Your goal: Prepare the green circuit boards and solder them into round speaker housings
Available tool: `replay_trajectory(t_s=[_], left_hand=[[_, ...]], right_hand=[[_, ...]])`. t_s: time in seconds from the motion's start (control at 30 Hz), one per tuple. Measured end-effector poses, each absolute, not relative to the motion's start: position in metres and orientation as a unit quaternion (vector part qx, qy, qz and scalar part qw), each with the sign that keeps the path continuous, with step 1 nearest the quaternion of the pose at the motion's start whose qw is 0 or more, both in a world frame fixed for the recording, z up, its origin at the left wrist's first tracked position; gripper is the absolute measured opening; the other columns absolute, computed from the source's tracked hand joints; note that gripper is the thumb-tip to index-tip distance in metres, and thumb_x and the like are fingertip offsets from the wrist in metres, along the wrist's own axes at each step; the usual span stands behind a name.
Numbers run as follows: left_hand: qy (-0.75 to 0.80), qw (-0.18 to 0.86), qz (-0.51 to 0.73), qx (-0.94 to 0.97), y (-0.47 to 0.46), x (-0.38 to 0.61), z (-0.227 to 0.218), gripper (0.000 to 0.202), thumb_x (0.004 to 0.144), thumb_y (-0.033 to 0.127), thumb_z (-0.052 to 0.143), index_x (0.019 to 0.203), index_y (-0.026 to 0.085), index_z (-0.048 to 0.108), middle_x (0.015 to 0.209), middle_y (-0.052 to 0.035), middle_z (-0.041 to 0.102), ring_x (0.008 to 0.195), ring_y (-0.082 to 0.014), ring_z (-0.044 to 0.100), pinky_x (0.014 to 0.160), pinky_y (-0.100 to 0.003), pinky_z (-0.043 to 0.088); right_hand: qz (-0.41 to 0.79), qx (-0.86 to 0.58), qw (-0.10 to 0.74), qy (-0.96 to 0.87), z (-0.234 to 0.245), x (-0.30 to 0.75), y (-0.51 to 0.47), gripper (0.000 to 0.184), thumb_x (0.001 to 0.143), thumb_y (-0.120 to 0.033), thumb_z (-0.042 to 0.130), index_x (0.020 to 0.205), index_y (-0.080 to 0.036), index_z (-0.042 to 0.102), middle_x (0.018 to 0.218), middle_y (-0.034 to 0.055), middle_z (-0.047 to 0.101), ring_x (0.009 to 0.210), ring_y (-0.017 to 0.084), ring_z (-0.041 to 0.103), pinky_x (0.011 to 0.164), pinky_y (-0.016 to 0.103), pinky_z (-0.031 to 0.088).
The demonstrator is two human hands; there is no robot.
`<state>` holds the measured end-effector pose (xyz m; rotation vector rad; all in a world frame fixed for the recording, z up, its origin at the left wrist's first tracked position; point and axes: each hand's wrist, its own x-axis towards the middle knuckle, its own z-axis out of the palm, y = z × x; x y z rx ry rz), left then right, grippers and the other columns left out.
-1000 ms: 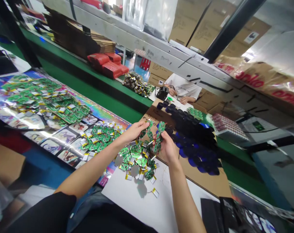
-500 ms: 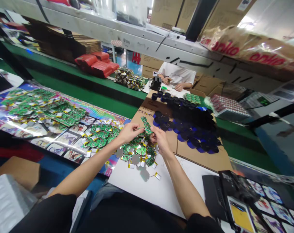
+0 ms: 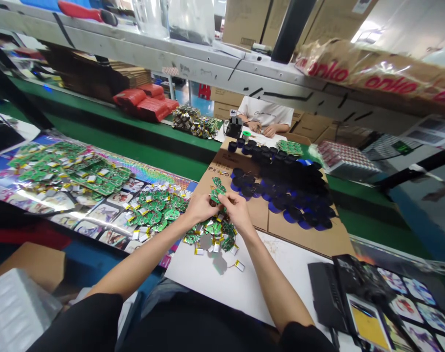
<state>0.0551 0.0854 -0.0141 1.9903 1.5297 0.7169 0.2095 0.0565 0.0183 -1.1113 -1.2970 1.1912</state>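
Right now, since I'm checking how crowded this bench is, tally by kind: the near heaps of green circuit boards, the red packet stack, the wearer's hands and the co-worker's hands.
Left heap, middle heap and right heap: 3
Red packet stack: 1
Wearer's left hand and right hand: 2
Co-worker's hands: 2
Total: 8

Circuit board (image 3: 218, 183): glossy. Loose cell (image 3: 239, 265): smooth, metallic-looking. Brown sheet (image 3: 299, 238): matt cardboard. Red packages (image 3: 151, 106): shiny plastic. White table (image 3: 281, 266): smooth, matt.

green circuit board (image 3: 218, 188), black-and-blue round parts (image 3: 288, 188), white worktop (image 3: 294, 266), brown cardboard (image 3: 299, 237), red packages (image 3: 149, 106)
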Motion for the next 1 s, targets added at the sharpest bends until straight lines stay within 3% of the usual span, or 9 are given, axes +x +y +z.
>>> replay_trajectory(t_s=[0.17, 0.27, 0.47, 0.57, 0.67, 0.77, 0.87, 1.0], left_hand=[[0.547, 0.264, 0.269, 0.747, 0.086, 0.048, -0.015, 0.011, 0.076, 0.032, 0.070, 0.075, 0.022, 0.071, 0.077, -0.0062, 0.073, 0.075, -0.0256, 0.067, 0.068, -0.030, 0.040], [0.553, 0.269, 0.281, 0.737, 0.090, 0.046, -0.016, 0.015, 0.076, 0.032, 0.071, 0.070, 0.022, 0.063, 0.071, -0.0037, 0.067, 0.072, -0.0227, 0.062, 0.067, -0.030, 0.038], [0.581, 0.295, 0.308, 0.693, 0.106, 0.048, -0.016, 0.049, 0.094, 0.058, 0.053, 0.062, 0.022, 0.048, 0.055, 0.0023, 0.048, 0.060, -0.0163, 0.047, 0.062, -0.028, 0.033], [0.586, 0.297, 0.313, 0.686, 0.113, 0.050, -0.013, 0.058, 0.088, 0.071, 0.057, 0.060, 0.022, 0.043, 0.053, 0.0039, 0.043, 0.060, -0.0154, 0.043, 0.061, -0.027, 0.031], [0.591, 0.294, 0.309, 0.685, 0.115, 0.052, -0.012, 0.064, 0.081, 0.078, 0.063, 0.058, 0.023, 0.040, 0.052, 0.0044, 0.041, 0.058, -0.0147, 0.040, 0.059, -0.028, 0.028], [0.592, 0.284, 0.303, 0.691, 0.114, 0.055, -0.013, 0.062, 0.084, 0.078, 0.061, 0.060, 0.023, 0.045, 0.054, 0.0031, 0.046, 0.059, -0.0160, 0.044, 0.059, -0.028, 0.028], [0.567, 0.281, 0.284, 0.721, 0.112, 0.058, -0.014, 0.052, 0.091, 0.069, 0.058, 0.070, 0.022, 0.057, 0.063, -0.0006, 0.059, 0.065, -0.0200, 0.055, 0.062, -0.029, 0.034], [0.492, 0.288, 0.236, 0.787, 0.111, 0.055, -0.013, 0.023, 0.093, 0.045, 0.065, 0.088, 0.022, 0.069, 0.089, -0.0069, 0.075, 0.089, -0.0267, 0.069, 0.077, -0.031, 0.046]], right_hand=[[0.469, -0.462, 0.486, -0.575, 0.014, 0.209, 0.056, 0.031, 0.081, -0.045, 0.075, 0.065, -0.019, 0.074, 0.064, -0.0011, 0.064, 0.065, 0.015, 0.053, 0.066, 0.027, 0.042], [0.461, -0.468, 0.487, -0.576, 0.006, 0.213, 0.056, 0.032, 0.081, -0.048, 0.075, 0.066, -0.019, 0.071, 0.063, -0.0019, 0.062, 0.063, 0.015, 0.053, 0.064, 0.027, 0.042], [0.443, -0.487, 0.480, -0.580, -0.015, 0.216, 0.056, 0.039, 0.081, -0.060, 0.071, 0.079, -0.021, 0.071, 0.069, -0.0010, 0.065, 0.063, 0.016, 0.058, 0.062, 0.027, 0.048], [0.409, -0.502, 0.462, -0.606, -0.018, 0.221, 0.059, 0.041, 0.084, -0.062, 0.067, 0.086, -0.021, 0.074, 0.082, 0.0031, 0.073, 0.075, 0.019, 0.066, 0.074, 0.031, 0.055], [0.349, -0.536, 0.429, -0.637, -0.014, 0.232, 0.069, 0.041, 0.097, -0.055, 0.053, 0.088, -0.021, 0.076, 0.099, 0.0079, 0.077, 0.096, 0.023, 0.069, 0.092, 0.034, 0.054], [0.279, -0.594, 0.364, -0.661, -0.007, 0.242, 0.082, 0.034, 0.102, -0.037, 0.048, 0.097, -0.019, 0.076, 0.107, 0.0114, 0.077, 0.103, 0.025, 0.069, 0.099, 0.037, 0.051], [0.233, -0.634, 0.263, -0.689, -0.001, 0.242, 0.095, 0.024, 0.098, -0.023, 0.055, 0.108, -0.018, 0.076, 0.114, 0.0141, 0.076, 0.108, 0.027, 0.070, 0.101, 0.037, 0.049], [0.200, -0.664, 0.131, -0.709, 0.007, 0.227, 0.113, 0.025, 0.093, -0.026, 0.069, 0.115, -0.015, 0.075, 0.127, 0.0231, 0.071, 0.118, 0.036, 0.071, 0.099, 0.041, 0.052]])
